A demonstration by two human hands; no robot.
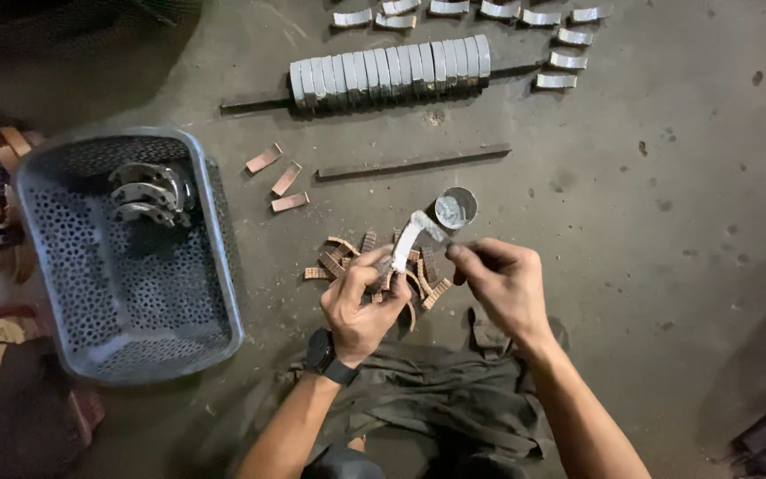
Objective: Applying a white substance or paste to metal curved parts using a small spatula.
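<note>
left hand (361,302): fingers clamped on a curved metal shoe (407,239), held up just over the floor
right hand (503,279): pinched shut on a thin brush handle, tip touching the shoe's upper end
small tin (456,208): right behind the shoe, grey stuff inside
brown lining strips (347,257): piled under the hands
grey basket (214,222): off to the left, few shoes in it
row of coated shoes (389,69): lined up farther back
</note>
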